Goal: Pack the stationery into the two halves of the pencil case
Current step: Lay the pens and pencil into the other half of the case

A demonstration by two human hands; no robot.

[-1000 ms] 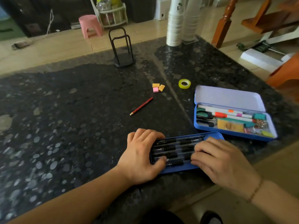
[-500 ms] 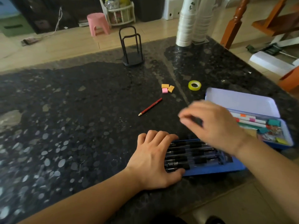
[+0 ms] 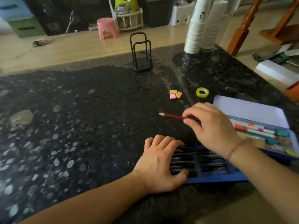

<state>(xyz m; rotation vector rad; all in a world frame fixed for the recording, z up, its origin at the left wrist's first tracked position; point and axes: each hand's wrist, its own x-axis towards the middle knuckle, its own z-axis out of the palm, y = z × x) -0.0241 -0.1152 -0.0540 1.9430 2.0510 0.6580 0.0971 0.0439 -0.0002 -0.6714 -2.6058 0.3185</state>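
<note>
head view: the right hand (image 3: 210,125) pinches the red pencil (image 3: 172,116) by its blunt end, tip pointing left, apparently lifted just off the counter (image 3: 64,126), likely bound for a tray. the left hand (image 3: 160,165) lies flat, fingers straight, on the near tray (image 3: 215,179) of black pens (image 3: 202,160), probably to steady it. the far tray (image 3: 275,157) sits open beside it; erasers (image 3: 175,94) and tape (image 3: 202,92) wait loose beyond.
</note>
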